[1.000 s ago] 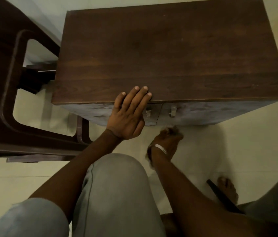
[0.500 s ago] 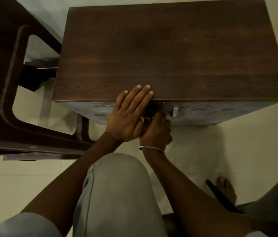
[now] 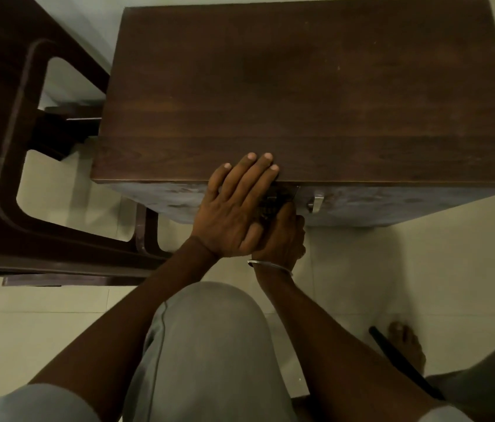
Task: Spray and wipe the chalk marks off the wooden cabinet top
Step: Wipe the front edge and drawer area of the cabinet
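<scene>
The dark wooden cabinet top (image 3: 316, 86) fills the upper middle of the head view, with only faint pale specks on it. My left hand (image 3: 234, 208) lies flat over its front edge, fingertips resting on the top, holding nothing. My right hand (image 3: 282, 239), with a thin metal bangle on the wrist, is tucked under the left against the cabinet front (image 3: 392, 205). Its fingers are curled around something dark where the left door handle is. The right door handle (image 3: 317, 204) is uncovered just beside it. No spray bottle or cloth is in view.
A dark wooden chair frame (image 3: 6, 178) stands close on the left, nearly touching the cabinet. Pale floor tiles (image 3: 392, 269) lie below. My knee (image 3: 206, 345) is bent in front, my bare foot (image 3: 407, 345) is at lower right beside a dark stick (image 3: 398, 357).
My right hand rose from the floor to the cabinet front and closed at the left door handle, under my left hand. The left hand stayed on the edge.
</scene>
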`<state>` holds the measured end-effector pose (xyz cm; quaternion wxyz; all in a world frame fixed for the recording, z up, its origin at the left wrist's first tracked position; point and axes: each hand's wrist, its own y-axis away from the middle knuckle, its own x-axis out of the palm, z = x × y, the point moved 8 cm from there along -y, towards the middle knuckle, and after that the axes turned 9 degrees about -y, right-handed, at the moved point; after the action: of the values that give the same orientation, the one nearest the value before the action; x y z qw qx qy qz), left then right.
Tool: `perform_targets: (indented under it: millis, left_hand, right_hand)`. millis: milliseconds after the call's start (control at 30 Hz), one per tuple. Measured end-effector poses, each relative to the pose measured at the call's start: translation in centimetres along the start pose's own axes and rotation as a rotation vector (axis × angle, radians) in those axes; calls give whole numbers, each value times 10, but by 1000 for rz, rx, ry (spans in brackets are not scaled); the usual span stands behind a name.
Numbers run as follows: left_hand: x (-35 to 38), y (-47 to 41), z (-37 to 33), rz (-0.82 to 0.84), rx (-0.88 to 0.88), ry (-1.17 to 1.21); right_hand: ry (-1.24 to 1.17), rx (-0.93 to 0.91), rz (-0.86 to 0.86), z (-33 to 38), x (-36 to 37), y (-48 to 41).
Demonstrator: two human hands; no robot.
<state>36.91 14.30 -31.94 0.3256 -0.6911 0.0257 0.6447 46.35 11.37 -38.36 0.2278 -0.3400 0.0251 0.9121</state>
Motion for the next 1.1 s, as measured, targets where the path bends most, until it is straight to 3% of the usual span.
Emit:
perform_targets:
  millis: [133, 667, 933, 1100]
  left_hand:
    - [-1, 0, -1, -30, -6, 13]
    - [6, 1, 0, -3, 1, -39]
    - [4, -1, 0, -16, 11, -48]
    - [5, 0, 0, -42, 5, -69]
  right_hand:
    - [-76, 89, 70, -6, -2, -1]
    - [-254, -18, 94, -34, 10, -11]
    - [-515, 139, 147, -32, 10, -15]
    - [-532, 119, 130, -21, -1, -20]
